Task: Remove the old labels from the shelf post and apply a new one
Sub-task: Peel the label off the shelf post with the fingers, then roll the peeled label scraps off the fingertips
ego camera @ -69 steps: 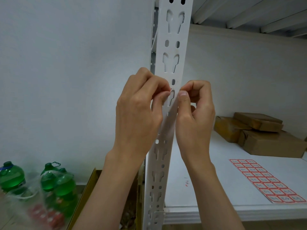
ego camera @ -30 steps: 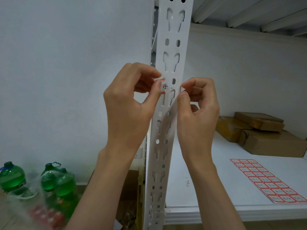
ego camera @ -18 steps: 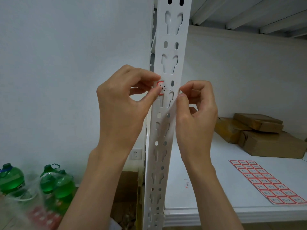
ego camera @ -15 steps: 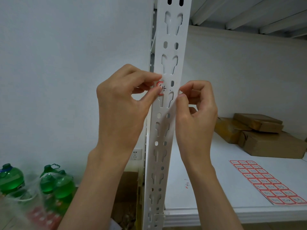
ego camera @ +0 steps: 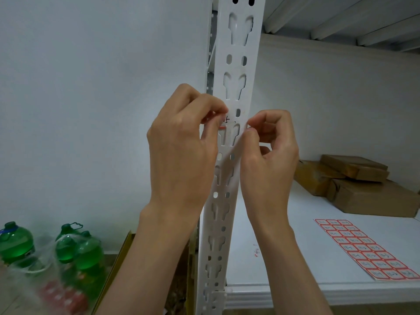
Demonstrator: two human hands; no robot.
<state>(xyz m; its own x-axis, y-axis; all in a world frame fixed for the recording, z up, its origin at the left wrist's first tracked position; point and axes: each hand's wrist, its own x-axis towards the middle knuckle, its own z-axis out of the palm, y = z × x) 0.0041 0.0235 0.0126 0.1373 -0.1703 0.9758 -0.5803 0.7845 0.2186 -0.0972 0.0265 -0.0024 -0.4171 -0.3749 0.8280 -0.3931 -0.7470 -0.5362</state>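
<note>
We pinch the label [ego camera: 225, 123] against the shelf post [ego camera: 236, 92] with our left hand [ego camera: 181, 151], while our right hand [ego camera: 268, 155], fingers curled, pinches the post's right edge.

Head camera only, close on my hands at the shelf post.

It looks forward and slightly down from my head; the shelf post [ego camera: 229, 178] runs nearly full height at centre, very near. My left hand [ego camera: 184, 151] and right hand [ego camera: 268, 160] fill mid-frame. Wall to the left, shelf [ego camera: 295, 258] to the right, floor low left. No second view.
</note>
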